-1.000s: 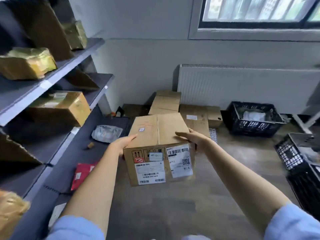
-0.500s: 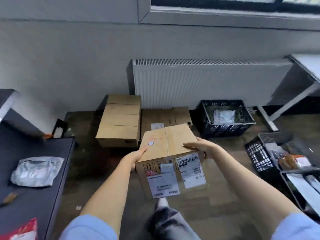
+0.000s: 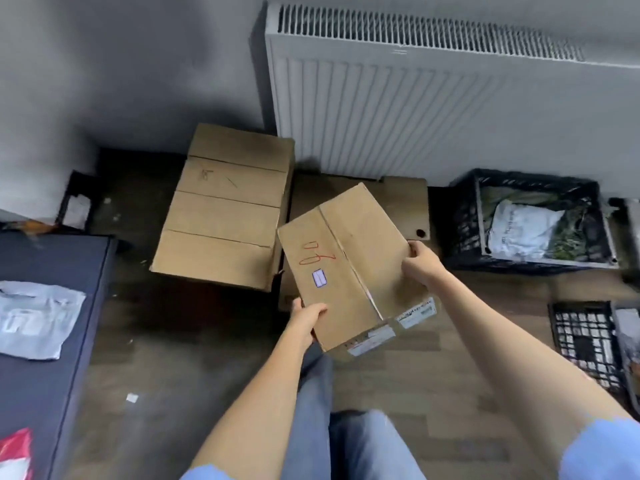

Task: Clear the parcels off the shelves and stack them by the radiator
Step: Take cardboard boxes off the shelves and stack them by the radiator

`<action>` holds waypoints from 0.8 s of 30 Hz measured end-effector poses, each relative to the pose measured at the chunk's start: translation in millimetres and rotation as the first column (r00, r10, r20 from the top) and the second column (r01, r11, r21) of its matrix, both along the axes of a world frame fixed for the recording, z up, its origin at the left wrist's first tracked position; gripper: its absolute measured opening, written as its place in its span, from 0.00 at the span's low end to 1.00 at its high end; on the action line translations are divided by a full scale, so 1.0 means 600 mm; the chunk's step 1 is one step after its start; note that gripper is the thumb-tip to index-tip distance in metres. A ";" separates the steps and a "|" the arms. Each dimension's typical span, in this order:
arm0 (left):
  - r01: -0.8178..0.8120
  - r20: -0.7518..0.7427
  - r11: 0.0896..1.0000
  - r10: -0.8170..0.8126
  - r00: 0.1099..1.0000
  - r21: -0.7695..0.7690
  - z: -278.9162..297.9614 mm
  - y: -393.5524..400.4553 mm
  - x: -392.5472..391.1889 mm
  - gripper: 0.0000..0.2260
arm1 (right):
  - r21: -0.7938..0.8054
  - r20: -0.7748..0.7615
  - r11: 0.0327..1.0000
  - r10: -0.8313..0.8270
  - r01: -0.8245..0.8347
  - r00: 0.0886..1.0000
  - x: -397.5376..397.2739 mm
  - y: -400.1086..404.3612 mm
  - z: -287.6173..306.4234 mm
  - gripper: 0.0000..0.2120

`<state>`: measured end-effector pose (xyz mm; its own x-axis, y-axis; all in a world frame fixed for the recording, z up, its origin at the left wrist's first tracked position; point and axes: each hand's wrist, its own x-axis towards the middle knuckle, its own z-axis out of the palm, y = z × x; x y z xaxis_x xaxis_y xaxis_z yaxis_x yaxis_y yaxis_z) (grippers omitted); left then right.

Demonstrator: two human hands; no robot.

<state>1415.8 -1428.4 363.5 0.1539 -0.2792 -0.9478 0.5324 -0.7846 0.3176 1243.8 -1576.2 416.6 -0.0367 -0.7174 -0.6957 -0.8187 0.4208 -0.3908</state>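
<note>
Dark wood-look floor (image 3: 194,368) runs to a grey wall, where a white radiator (image 3: 398,112) hangs at the far right. Against the wall, left of the radiator, lies a long cardboard box (image 3: 225,209) with its flaps shut, and a flatter carton (image 3: 405,202) lies below the radiator, partly hidden. In front of these a person holds a parcel (image 3: 349,261) in the air, tilted, its top bearing red handwriting and a small sticker, with shipping labels on its near side. The left hand (image 3: 306,317) grips the near left corner, thumb on top; the right hand (image 3: 420,263) clasps the right edge, fingers curled over it. A black crate (image 3: 464,216) holding a white mailer bag sits at the right, with another crate (image 3: 581,341) nearer. At the left, a dark shelf (image 3: 86,306) carries a grey mailer (image 3: 34,320) and a red packet (image 3: 15,452).
</note>
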 end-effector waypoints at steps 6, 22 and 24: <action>-0.188 -0.005 0.976 0.190 0.982 0.112 -0.149 -0.108 -0.052 0.30 | -0.104 -0.187 0.978 0.159 -0.181 0.969 0.039 -0.146 -0.169 0.29; -0.421 -0.096 0.849 0.471 0.877 0.319 -0.332 -0.303 -0.106 0.20 | 0.190 0.016 0.895 -0.414 0.404 0.910 -0.020 -0.237 -0.460 0.28; -0.476 -0.077 0.834 0.513 0.855 0.279 -0.332 -0.321 -0.109 0.20 | 0.168 0.072 0.923 -0.363 0.347 0.929 -0.021 -0.267 -0.465 0.24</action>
<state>1350.3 -1621.1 164.6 0.0682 0.0371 -0.9970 0.8941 -0.4457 0.0446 1231.3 -1736.3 137.6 -0.1946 -0.5575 -0.8070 -0.5649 0.7363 -0.3724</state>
